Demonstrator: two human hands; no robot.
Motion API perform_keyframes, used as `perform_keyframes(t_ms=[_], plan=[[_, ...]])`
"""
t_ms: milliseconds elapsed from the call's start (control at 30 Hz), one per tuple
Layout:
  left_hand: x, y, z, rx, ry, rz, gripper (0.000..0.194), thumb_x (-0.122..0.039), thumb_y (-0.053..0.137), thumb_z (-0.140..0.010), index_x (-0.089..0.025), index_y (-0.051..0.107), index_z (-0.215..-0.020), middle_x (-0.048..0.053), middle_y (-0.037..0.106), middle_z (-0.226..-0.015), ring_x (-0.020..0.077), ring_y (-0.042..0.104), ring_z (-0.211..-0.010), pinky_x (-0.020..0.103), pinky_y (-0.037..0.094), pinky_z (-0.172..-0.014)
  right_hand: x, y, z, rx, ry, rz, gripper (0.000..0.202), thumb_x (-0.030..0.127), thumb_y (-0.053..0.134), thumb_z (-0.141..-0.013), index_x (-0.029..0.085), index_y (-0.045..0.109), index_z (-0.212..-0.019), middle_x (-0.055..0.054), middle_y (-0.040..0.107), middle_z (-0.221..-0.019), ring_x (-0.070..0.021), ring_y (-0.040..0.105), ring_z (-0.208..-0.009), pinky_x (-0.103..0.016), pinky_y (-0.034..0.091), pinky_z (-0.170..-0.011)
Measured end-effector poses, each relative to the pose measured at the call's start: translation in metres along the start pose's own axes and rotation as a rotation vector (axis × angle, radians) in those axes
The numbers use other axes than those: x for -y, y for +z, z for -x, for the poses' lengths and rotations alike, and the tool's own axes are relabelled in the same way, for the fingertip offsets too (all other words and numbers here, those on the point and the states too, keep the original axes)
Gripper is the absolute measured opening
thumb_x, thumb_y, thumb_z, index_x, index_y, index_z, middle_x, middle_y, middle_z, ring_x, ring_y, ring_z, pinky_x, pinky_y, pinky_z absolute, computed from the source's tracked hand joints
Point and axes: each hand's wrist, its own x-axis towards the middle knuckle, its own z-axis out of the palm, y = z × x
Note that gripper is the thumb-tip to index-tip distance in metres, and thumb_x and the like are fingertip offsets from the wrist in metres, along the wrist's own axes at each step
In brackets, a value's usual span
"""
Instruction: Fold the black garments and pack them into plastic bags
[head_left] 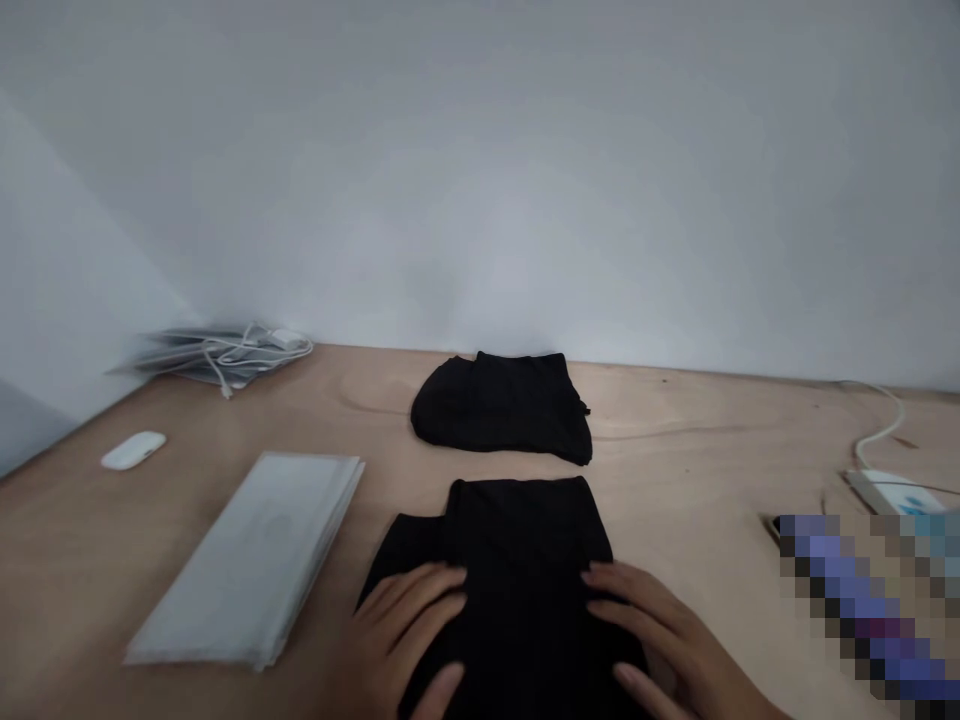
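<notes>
You seem to be smoothing the folded black cloth (pixel 525 570) beneath and between your spread left hand (pixel 397 635) and spread right hand (pixel 667 625), so the next move likely calls for light, even pressure.

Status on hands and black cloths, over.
Left hand, right hand: open, on near black cloth. Far black cloth: beyond it, apart. Obstructions: none seen; pale stack lies apart, left.
</notes>
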Motion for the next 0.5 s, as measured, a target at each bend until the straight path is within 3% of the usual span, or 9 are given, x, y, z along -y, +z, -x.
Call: perform_keyframes(t_ms=[67, 167, 300, 367, 500], plan=[[-0.002, 0.018, -0.014, 0.035, -0.036, -0.089, 0.058, -0.036, 0.058, -0.094, -0.029, 0.046, -0.15, 0.009, 0.053, -0.151, 0.0351, 0.054, -0.134, 0.052, 0.056, -0.099, -0.003, 0.021, -0.007, 0.037, 0.024, 0.083, 0.063, 0.035, 0.069, -0.089, 0.033, 0.048, -0.149, -0.009, 0.054, -0.149, -0.0358, 0.057, -0.131, -0.055, 0.059, -0.097], [0.004, 0.039, -0.024, 0.106, -0.02, -0.155, 0.064, -0.041, 0.055, -0.098, -0.029, 0.034, -0.157, 0.009, 0.037, -0.162, 0.0383, 0.042, -0.143, 0.059, 0.049, -0.106, -0.012, 0.045, -0.011, 0.129, 0.052, 0.191, 0.07, 0.042, 0.067, -0.092, 0.029, 0.039, -0.155, -0.012, 0.043, -0.157, -0.0377, 0.047, -0.139, -0.059, 0.053, -0.103], [0.009, 0.04, -0.005, 0.086, 0.001, -0.118, 0.058, -0.033, 0.051, -0.1, -0.027, 0.036, -0.156, 0.013, 0.026, -0.166, 0.0393, 0.033, -0.148, 0.061, 0.045, -0.108, -0.015, 0.044, 0.008, 0.097, 0.04, 0.234, 0.06, 0.04, 0.066, -0.093, 0.026, 0.049, -0.148, -0.015, 0.045, -0.155, -0.0364, 0.049, -0.138, -0.057, 0.053, -0.103], [0.008, 0.033, 0.013, 0.049, 0.038, -0.033, 0.051, -0.033, 0.053, -0.098, -0.029, 0.048, -0.149, 0.012, 0.029, -0.165, 0.0388, 0.036, -0.146, 0.058, 0.049, -0.105, -0.013, 0.037, 0.024, 0.091, -0.044, 0.186, 0.049, 0.044, 0.068, -0.091, 0.027, 0.06, -0.137, -0.013, 0.053, -0.15, -0.034, 0.051, -0.137, -0.052, 0.053, -0.105], [0.009, 0.014, 0.042, 0.066, 0.155, 0.061, 0.034, -0.038, 0.068, -0.091, -0.033, 0.065, -0.125, 0.006, 0.061, -0.139, 0.0295, 0.06, -0.123, 0.042, 0.056, -0.098, -0.011, 0.032, 0.052, 0.149, -0.178, 0.145, 0.023, 0.04, 0.066, -0.095, 0.027, 0.069, -0.114, -0.007, 0.065, -0.137, -0.0257, 0.054, -0.135, -0.042, 0.047, -0.112]])
